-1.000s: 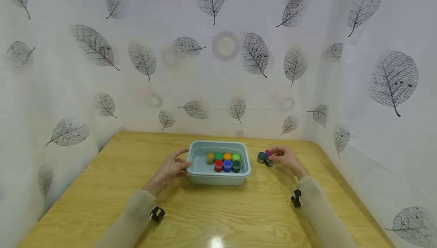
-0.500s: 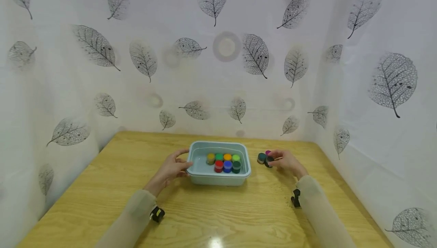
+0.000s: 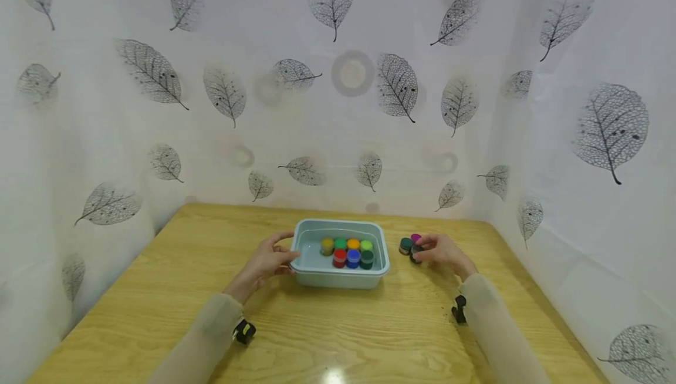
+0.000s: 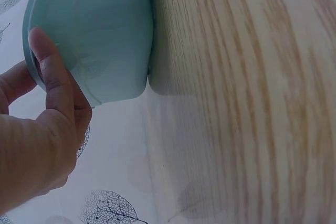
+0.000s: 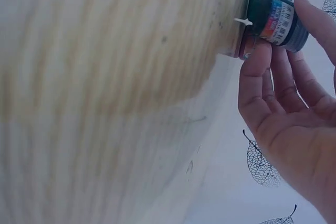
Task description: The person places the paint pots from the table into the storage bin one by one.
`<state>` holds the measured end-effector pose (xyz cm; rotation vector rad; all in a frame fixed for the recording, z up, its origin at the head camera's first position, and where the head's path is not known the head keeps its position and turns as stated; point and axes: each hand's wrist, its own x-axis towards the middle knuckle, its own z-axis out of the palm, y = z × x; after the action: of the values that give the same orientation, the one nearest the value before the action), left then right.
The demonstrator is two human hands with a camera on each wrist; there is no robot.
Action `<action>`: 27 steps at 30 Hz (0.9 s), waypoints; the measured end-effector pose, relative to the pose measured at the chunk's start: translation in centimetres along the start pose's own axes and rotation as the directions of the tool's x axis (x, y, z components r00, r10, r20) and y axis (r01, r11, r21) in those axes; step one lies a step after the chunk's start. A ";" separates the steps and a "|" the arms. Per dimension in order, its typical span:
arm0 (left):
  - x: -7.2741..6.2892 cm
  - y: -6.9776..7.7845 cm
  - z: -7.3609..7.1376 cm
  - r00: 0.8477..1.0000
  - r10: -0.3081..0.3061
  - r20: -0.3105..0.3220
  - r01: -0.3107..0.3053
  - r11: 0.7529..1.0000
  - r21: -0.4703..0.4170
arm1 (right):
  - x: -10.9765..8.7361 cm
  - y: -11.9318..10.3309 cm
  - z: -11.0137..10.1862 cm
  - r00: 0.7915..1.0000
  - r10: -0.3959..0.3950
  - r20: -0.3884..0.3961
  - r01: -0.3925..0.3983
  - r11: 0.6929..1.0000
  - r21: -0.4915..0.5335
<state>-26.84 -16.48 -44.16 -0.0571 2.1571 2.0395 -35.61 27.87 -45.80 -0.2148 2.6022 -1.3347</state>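
My left hand (image 3: 268, 260) pinches the left rim of a pale blue plastic bin (image 3: 338, 280), thumb on one side and fingers on the other in the left wrist view. Inside the bin stand several small paint jars, among them a red jar (image 3: 340, 258), a blue jar (image 3: 352, 259) and an orange-lidded one. To the bin's right, my right hand (image 3: 442, 253) grips a dark paint jar (image 5: 278, 20) between thumb and fingertips; its printed label shows in the right wrist view. Close beside it are a dark teal jar (image 3: 405, 246) and a magenta-lidded jar (image 3: 416, 237).
The wooden table (image 3: 338, 325) reaches back to a white curtain (image 3: 317, 125) with leaf prints, which also hangs along both sides. Some dark specks lie on the wood near the right wrist. A black camera (image 3: 244, 332) sits on the left wrist.
My right fingers have shifted from over the magenta and dark jars down onto the dark jar, leaving the magenta lid more visible. The left hand and bin stay in place.
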 end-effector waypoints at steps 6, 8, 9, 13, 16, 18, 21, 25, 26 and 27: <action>0.1 0.0 0.0 1.000 0.001 -0.001 -0.001 1.000 0.003 | 0.0 -0.5 0.2 1.000 0.000 0.020 -0.003 0.990 0.142; 0.1 0.0 0.0 1.000 -0.001 -0.003 0.001 1.000 0.003 | -0.1 -0.8 0.3 1.000 -0.011 0.021 0.006 0.980 0.197; 0.1 0.0 0.1 1.000 -0.004 -0.004 0.004 1.000 0.001 | -0.1 -1.0 0.4 0.999 -0.025 0.024 0.019 0.976 0.219; 0.0 0.1 0.1 1.000 -0.007 -0.006 0.007 1.000 0.000 | -0.2 -1.8 1.0 0.999 -0.051 0.017 0.044 0.954 0.297; -0.1 0.2 0.2 1.000 -0.008 -0.001 0.008 1.000 -0.002 | -0.2 -2.3 1.6 0.997 -0.075 0.025 0.062 0.938 0.342; -0.1 0.2 0.2 1.000 -0.002 0.006 0.002 1.000 0.000 | -0.1 -2.7 2.0 0.997 -0.073 0.018 0.061 0.927 0.371; -0.1 0.3 0.1 1.000 -0.001 0.004 0.001 1.000 -0.001 | -0.1 -3.4 2.6 0.997 -0.082 0.018 0.067 0.911 0.407; 0.0 0.2 0.0 1.000 0.003 0.006 -0.003 1.000 0.010 | -0.3 -4.4 3.7 0.996 -0.083 0.011 0.067 0.865 0.498; 0.0 0.2 0.0 1.000 0.003 0.007 -0.003 1.000 0.010 | -0.3 -4.5 4.1 0.996 -0.087 0.010 0.068 0.847 0.527; 0.0 0.2 0.0 1.000 0.004 0.007 -0.004 1.000 0.009 | -0.3 -4.7 4.4 0.996 -0.091 0.006 0.073 0.835 0.545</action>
<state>-26.83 -16.43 -43.98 -0.0437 2.1634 2.0292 -34.09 21.78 -44.41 -0.2493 2.0864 -2.0138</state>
